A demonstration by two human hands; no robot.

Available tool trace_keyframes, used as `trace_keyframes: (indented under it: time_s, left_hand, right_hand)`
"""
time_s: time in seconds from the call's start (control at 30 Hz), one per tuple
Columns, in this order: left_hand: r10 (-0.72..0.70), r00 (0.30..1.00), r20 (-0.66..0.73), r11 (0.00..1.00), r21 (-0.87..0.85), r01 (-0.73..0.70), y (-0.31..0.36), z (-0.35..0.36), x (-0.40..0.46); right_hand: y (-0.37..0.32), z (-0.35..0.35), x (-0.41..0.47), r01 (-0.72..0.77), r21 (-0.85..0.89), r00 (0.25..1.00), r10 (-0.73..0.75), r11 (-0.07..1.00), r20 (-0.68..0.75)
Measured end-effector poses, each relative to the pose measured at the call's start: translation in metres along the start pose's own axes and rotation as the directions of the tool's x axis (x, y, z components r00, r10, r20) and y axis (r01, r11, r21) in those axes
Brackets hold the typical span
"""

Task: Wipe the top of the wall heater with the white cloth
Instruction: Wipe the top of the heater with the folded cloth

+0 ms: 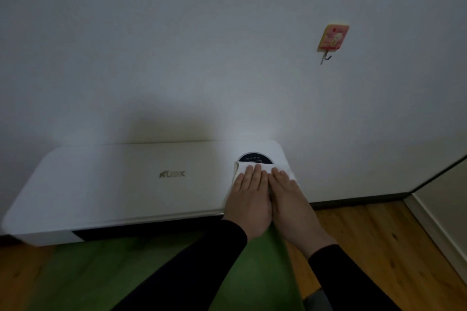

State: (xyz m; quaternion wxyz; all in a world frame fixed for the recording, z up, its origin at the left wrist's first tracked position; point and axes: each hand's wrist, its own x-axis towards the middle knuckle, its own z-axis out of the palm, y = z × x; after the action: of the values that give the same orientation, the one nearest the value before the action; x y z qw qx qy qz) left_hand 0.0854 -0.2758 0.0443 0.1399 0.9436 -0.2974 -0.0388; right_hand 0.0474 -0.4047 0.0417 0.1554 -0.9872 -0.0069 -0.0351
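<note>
Heater: we see the white wall heater (121, 179) low in the frame, lying long from the lower left toward the centre right, its broad top face turned up at us.
Cloth: the white cloth (243, 168) lies on the right end of that top, just below the dark round control panel (255, 157), which it partly covers.
Left hand: our left hand (249, 199) lies flat on the cloth, fingers straight and together; this grip is open, pressing and not clutching.
Right hand: our right hand (290, 199) lies flat just beside it, touching it, fingers straight, pressing the cloth's right edge.
Why flat: we judge two spread palms keep the cloth wide and share the pressure.
Why this end: starting at the right leaves one long sweep leftward.
Surroundings: a pink wall hook (333, 38) hangs at upper right; a green mat (101, 272) lies below the heater.
</note>
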Motion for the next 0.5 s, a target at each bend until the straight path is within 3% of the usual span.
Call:
trace_keyframes:
  time_s: [0.5]
  left_hand:
    - [-0.011,1.000,0.002,1.000,-0.011,0.011,-0.016,0.000,0.025]
  right_hand:
    - [0.003,0.007,0.036,-0.009,-0.050,0.999,0.010,0.999,0.032]
